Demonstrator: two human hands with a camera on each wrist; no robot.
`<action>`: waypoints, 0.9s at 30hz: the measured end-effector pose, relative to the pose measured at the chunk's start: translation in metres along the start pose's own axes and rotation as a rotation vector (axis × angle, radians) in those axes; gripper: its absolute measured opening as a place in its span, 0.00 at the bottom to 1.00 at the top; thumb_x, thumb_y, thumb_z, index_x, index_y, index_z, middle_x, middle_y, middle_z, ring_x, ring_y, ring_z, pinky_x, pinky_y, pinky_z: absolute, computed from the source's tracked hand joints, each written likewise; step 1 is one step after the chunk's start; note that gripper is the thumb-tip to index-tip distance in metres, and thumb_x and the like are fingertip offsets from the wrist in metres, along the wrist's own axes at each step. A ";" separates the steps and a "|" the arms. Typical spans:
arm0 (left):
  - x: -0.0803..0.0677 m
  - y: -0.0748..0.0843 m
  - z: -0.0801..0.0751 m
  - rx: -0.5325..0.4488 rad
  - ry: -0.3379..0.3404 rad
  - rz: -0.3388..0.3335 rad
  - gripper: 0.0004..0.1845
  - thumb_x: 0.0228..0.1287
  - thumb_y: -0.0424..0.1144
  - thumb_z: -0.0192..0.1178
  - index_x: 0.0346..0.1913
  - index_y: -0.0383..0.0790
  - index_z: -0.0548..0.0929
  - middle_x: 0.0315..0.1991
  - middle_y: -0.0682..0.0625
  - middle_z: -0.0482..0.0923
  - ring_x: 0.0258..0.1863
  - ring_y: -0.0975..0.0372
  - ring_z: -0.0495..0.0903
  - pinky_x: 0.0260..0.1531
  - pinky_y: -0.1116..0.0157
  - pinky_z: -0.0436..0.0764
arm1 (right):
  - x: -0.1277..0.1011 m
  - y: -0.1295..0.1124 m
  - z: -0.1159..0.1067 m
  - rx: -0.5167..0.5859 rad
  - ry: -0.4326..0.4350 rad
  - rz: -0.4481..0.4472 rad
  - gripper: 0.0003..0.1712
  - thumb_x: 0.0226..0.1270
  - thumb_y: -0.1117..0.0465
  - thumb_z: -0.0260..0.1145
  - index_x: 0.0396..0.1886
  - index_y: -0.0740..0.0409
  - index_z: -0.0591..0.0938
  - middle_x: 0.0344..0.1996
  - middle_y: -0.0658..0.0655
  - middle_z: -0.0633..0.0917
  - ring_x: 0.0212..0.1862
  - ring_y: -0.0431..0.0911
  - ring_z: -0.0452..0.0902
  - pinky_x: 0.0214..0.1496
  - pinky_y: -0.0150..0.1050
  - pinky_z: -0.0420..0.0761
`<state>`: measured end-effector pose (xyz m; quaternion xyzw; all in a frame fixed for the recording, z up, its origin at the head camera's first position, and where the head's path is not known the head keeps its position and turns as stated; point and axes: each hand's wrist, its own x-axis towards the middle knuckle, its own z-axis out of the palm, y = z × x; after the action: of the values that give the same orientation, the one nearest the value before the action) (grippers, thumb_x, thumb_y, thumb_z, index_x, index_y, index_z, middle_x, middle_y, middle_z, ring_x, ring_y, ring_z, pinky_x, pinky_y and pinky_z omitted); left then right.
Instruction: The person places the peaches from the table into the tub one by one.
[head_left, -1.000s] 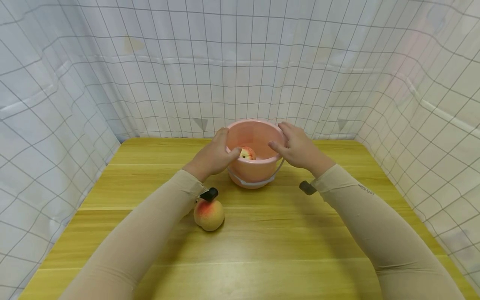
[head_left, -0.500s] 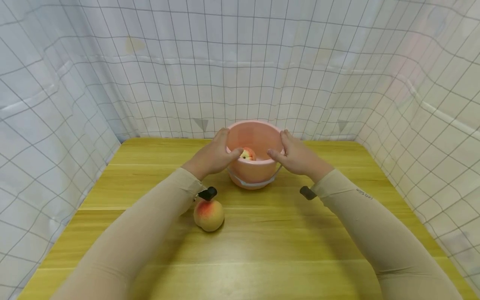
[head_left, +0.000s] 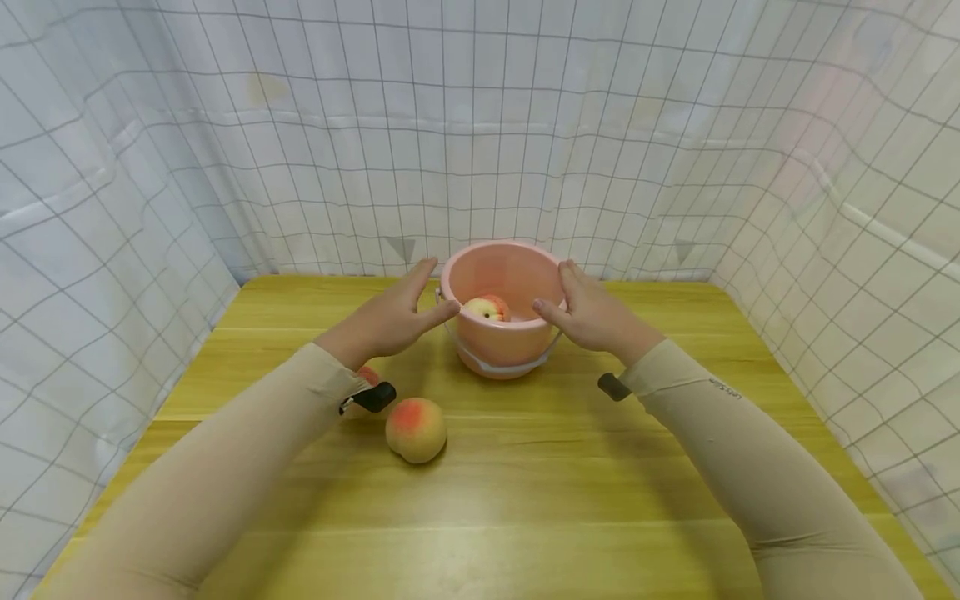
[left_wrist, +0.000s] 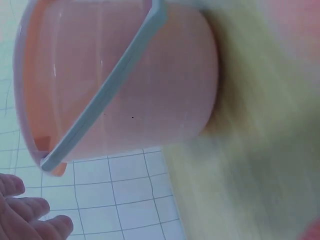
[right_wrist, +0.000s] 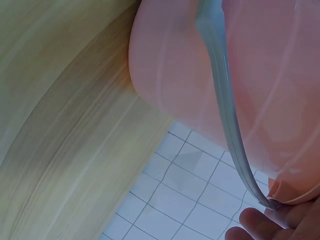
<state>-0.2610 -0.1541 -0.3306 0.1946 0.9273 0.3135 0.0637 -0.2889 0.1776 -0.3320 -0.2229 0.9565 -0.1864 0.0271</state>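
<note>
A pink bucket (head_left: 504, 342) stands upright near the back of the table, its pale handle (head_left: 510, 367) hanging down across the front. Inside it lies a red-and-yellow fruit (head_left: 486, 308) with a dark stem spot. My right hand (head_left: 596, 312) holds the bucket's right rim, thumb over the inside and fingers outside, close to the handle's hinge in the right wrist view. To the left of the bucket, my left hand (head_left: 390, 321) has its fingers spread, with the thumb tip near the rim. In the left wrist view its fingertips (left_wrist: 60, 227) are apart from the bucket.
A peach (head_left: 416, 430) rests on the wooden table (head_left: 540, 500) in front of the bucket. Another reddish fruit (head_left: 367, 375) is mostly hidden behind my left wrist. White gridded curtains (head_left: 510, 125) hang behind and at both sides of the table.
My left hand has let go of the bucket's left rim and drawn away to the left, uncovering part of the reddish fruit. The right hand has shifted slightly inward on its rim.
</note>
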 end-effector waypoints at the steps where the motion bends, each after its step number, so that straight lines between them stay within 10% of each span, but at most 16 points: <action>1: -0.007 -0.002 -0.001 0.009 0.003 0.015 0.55 0.73 0.74 0.49 0.87 0.48 0.36 0.88 0.46 0.36 0.87 0.48 0.44 0.83 0.42 0.52 | 0.000 0.000 0.000 0.002 0.002 0.002 0.58 0.80 0.31 0.47 0.85 0.71 0.41 0.84 0.73 0.43 0.86 0.66 0.41 0.87 0.58 0.48; 14: -0.086 -0.021 0.017 0.087 -0.059 0.154 0.54 0.68 0.65 0.66 0.85 0.42 0.54 0.86 0.41 0.50 0.73 0.45 0.73 0.73 0.42 0.70 | -0.001 0.001 0.004 0.016 0.009 -0.009 0.57 0.81 0.33 0.48 0.85 0.71 0.41 0.84 0.73 0.42 0.86 0.65 0.40 0.87 0.58 0.48; 27: -0.112 -0.032 0.044 0.116 -0.104 0.214 0.59 0.56 0.59 0.78 0.84 0.39 0.59 0.85 0.41 0.53 0.82 0.43 0.59 0.75 0.41 0.67 | 0.000 -0.001 0.001 0.011 0.009 -0.015 0.55 0.82 0.35 0.48 0.85 0.71 0.41 0.84 0.73 0.42 0.86 0.66 0.39 0.87 0.59 0.47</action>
<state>-0.1582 -0.1975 -0.3858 0.3118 0.9132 0.2538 0.0668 -0.2880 0.1766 -0.3325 -0.2293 0.9538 -0.1928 0.0226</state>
